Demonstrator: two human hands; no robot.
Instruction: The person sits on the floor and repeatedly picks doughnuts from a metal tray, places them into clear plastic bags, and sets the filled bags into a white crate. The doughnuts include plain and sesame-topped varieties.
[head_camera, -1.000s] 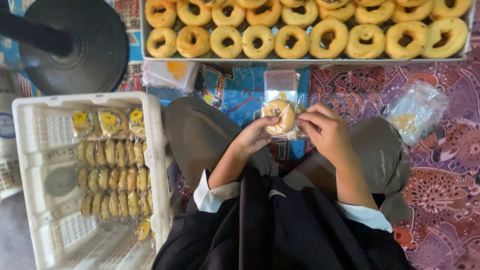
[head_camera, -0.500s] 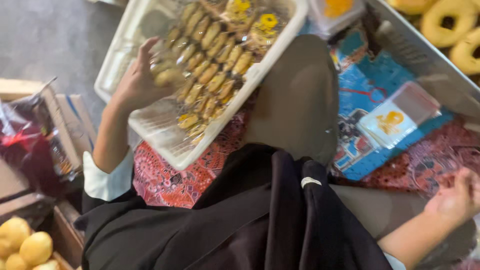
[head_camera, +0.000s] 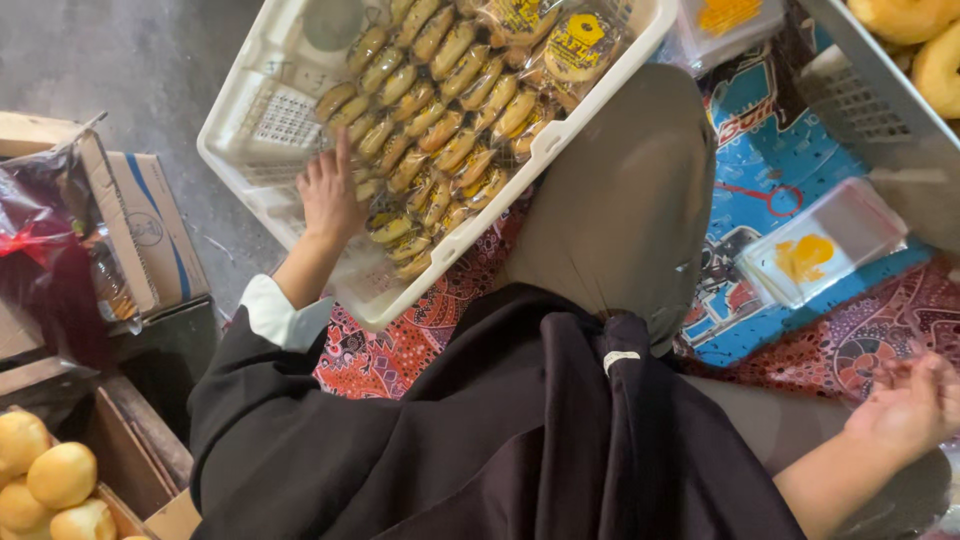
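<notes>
Left hand (head_camera: 328, 195) is inside the white plastic crate (head_camera: 262, 178), fingers spread flat, resting on the wrapped donuts (head_camera: 440, 120) packed in rows, right by the bare strip of crate floor along the near-left wall. That's about the only free room in there. The crate's long rim runs just beside the bent knee (head_camera: 625, 200). Right hand (head_camera: 910, 405) hangs low at the frame's right edge, palm up, fingers loosely curled, holding nothing. Compared with half a second back, the left hand has slid from the crate's corner toward the donut rows.
</notes>
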